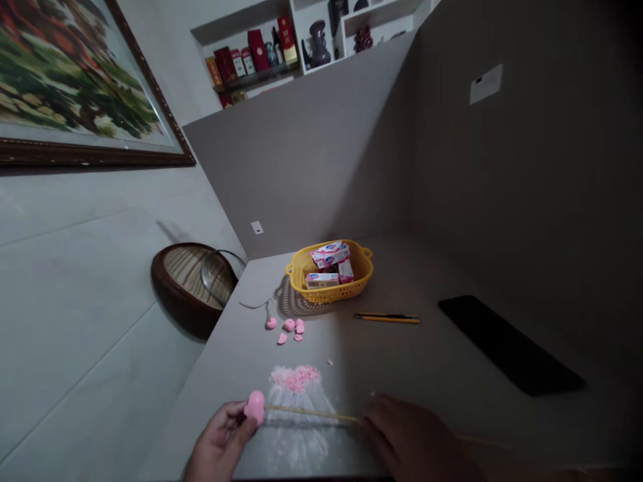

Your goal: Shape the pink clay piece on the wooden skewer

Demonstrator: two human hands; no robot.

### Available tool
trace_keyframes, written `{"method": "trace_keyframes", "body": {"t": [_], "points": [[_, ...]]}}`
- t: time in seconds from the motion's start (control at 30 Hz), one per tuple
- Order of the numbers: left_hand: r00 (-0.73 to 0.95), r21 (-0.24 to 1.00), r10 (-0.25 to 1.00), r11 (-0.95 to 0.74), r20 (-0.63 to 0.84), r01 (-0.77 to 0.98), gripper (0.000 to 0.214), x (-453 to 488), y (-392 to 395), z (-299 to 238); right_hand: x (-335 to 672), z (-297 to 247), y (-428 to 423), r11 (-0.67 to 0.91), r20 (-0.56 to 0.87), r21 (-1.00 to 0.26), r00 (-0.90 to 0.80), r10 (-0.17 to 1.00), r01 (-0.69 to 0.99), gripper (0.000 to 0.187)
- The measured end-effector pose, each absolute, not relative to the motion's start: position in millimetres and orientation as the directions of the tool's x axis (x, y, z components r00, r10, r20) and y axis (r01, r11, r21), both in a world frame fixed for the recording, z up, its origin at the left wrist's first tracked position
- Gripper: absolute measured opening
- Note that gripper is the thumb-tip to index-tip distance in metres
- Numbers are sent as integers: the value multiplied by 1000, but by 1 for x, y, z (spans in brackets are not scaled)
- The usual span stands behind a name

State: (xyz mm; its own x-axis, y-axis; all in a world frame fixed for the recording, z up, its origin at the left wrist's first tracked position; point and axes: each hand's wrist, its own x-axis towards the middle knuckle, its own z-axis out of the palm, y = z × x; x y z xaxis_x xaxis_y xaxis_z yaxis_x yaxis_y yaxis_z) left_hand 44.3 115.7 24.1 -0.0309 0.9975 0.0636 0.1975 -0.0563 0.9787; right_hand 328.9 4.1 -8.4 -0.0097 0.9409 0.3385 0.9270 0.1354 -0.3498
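Observation:
My left hand [224,435] grips a smooth pink lump [256,407] with two rounded parts between thumb and fingers at the bottom of the view. A thin wooden stick [309,412] runs level from the lump to my right hand [399,432]. The right fingers are closed round the stick, in shadow. At its left end the stick meets the lump; whether it goes into it I cannot tell. Under the stick, pink crumbs [297,379] and white powder [301,448] lie on the grey table [392,368]. Several pink pieces [289,325] lie farther back.
A yellow basket [326,294] with several small boxes [322,280] stands at the back. Two slim pen-like sticks [386,318] lie in front of it. On the right is a flat black slab [507,345]. A thin cord [255,305] lies at left. Grey panels [311,161] rise behind.

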Motion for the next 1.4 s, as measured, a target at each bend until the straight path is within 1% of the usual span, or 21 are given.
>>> {"method": "trace_keyframes", "body": {"t": [0.13, 0.2, 0.3, 0.43, 0.57, 0.7, 0.77, 0.93, 1.07, 1.13, 1.27, 1.4], "points": [[6, 975, 1000, 17, -18, 220, 51, 45, 115, 33, 333, -19, 6, 245, 492, -232, -104, 865, 942, 25], [15, 977, 1000, 8, -12, 213, 44, 47, 112, 38, 337, -23, 5, 300, 532, -197, -155, 833, 933, 27], [-8, 979, 1000, -3, 5, 202, 38, 50, 108, 41, 345, -29, 3, 372, 552, -187, -215, 805, 909, 31], [-40, 990, 999, 10, -4, 141, 34, 54, 105, 40, 353, -32, 5, 411, 546, -163, -264, 795, 897, 33], [-31, 994, 999, -27, 30, 104, 31, 54, 103, 35, 353, -22, 5, 406, 563, -109, -280, 778, 908, 36], [-16, 997, 999, -37, 38, 64, 34, 52, 105, 29, 348, -9, 3, 344, 607, -77, -230, 761, 936, 48], [-1, 998, 999, -34, 34, 46, 36, 51, 108, 27, 344, -7, 2, 319, 596, -77, -213, 775, 945, 48], [32, 998, 998, -49, 48, 30, 39, 51, 111, 24, 341, -8, 1, 263, 536, -149, -145, 832, 953, 41], [53, 997, 996, -74, 73, 21, 42, 52, 116, 23, 343, 2, 5, 258, 498, -197, -130, 858, 946, 39], [56, 997, 995, -83, 83, 0, 43, 52, 121, 24, 346, 13, 11, 272, 513, -141, -165, 842, 952, 36], [36, 995, 996, -74, 76, -65, 46, 54, 130, 29, 358, 35, 31, 332, 538, 35, -298, 789, 942, 30], [-3, 997, 998, -57, 57, -46, 44, 59, 134, 27, 372, 49, 58, 409, 496, 89, -396, 773, 908, 29]]}}
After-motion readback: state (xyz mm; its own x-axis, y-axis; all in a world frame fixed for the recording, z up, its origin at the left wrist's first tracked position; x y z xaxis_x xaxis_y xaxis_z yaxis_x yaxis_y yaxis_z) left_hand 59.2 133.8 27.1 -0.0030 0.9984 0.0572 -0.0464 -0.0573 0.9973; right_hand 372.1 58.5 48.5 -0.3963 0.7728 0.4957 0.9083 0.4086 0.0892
